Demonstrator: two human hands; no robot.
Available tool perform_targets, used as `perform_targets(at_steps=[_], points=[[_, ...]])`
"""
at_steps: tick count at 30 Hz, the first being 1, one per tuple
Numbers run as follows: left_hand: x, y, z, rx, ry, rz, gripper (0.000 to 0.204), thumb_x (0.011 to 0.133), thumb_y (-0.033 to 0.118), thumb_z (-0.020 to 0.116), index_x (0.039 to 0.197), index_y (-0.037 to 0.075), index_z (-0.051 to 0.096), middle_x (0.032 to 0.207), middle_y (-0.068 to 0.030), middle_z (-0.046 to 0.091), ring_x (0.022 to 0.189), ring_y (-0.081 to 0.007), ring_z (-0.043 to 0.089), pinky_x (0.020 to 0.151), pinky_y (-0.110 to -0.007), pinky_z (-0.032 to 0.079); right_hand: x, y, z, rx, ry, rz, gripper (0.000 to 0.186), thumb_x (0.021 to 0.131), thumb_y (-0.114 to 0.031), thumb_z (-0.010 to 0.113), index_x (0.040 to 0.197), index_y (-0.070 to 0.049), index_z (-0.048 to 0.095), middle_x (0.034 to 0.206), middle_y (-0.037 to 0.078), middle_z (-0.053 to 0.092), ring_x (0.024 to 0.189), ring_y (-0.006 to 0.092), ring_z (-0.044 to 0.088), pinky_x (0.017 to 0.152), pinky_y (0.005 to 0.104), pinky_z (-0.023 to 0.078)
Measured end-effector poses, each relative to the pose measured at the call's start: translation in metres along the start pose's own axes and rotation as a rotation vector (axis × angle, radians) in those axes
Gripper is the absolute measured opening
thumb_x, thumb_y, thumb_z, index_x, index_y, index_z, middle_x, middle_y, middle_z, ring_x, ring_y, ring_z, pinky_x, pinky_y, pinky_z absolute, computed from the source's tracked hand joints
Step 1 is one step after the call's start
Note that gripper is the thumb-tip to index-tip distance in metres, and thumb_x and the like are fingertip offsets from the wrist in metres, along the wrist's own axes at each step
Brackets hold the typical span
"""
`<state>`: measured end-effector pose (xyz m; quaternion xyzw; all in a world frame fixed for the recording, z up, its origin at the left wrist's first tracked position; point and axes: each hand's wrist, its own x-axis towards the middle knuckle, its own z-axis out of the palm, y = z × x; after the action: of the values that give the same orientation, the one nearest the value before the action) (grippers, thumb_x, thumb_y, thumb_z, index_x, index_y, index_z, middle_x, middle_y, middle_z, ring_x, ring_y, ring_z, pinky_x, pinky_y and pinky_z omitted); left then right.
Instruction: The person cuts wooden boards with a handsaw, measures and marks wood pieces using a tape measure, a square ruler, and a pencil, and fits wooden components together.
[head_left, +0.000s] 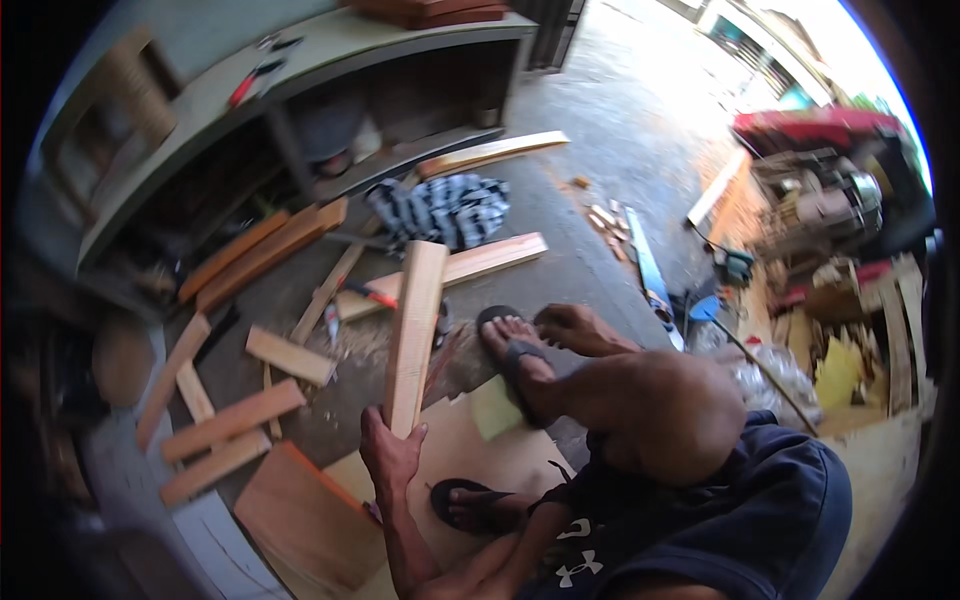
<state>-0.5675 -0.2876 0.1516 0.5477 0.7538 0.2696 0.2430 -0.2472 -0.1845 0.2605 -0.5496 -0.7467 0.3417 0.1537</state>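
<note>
My left hand [390, 447] is closed around the lower end of a pale wooden block [416, 330], thumb on its right side. The block is long and squared, and it tilts up away from me. Beyond my raised knee, my right hand [568, 329] hangs beside my sandalled foot [515, 345]. Its fingers are loosely bent and apart, and nothing shows in them. Behind the held block a longer pale plank [490, 262] lies on the floor. A tool with a red handle [375, 294] sits against this plank, partly hidden by the block.
Several wooden offcuts [235, 420] lie at the left. A striped cloth [450, 208] is heaped before a low bench [350, 45]. Beneath my feet is a plywood sheet [450, 425]. A handsaw [650, 270] lies at the right, near piled scrap and plastic [780, 375].
</note>
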Motion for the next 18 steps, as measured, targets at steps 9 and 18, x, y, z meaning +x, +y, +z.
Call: perform_targets(at_steps=[9,18], points=[[0.055,0.126,0.136,0.352,-0.328,0.391,0.055,0.077,0.018,0.083,0.119,0.005,0.051,0.108,-0.025,0.067,0.095,-0.0487,0.066,0.084,-0.055,0.051,-0.143,0.13,-0.057,-0.509,0.18,0.197,0.03,0.09,-0.023,0.072,0.11,-0.001,0.069,0.107,0.012,0.073,0.095,0.0204,0.069,0.083,0.0321,0.056],[0.085,0.165,0.242,0.508,-0.233,0.836,0.058,0.089,0.007,0.067,0.145,0.006,0.049,0.138,-0.0209,0.059,0.122,-0.0458,0.059,0.101,-0.049,0.049,-0.177,0.424,-0.052,-0.095,0.508,0.782,0.036,0.092,-0.029,0.064,0.115,-0.002,0.069,0.104,0.024,0.073,0.096,0.0349,0.072,0.085,0.0432,0.056]])
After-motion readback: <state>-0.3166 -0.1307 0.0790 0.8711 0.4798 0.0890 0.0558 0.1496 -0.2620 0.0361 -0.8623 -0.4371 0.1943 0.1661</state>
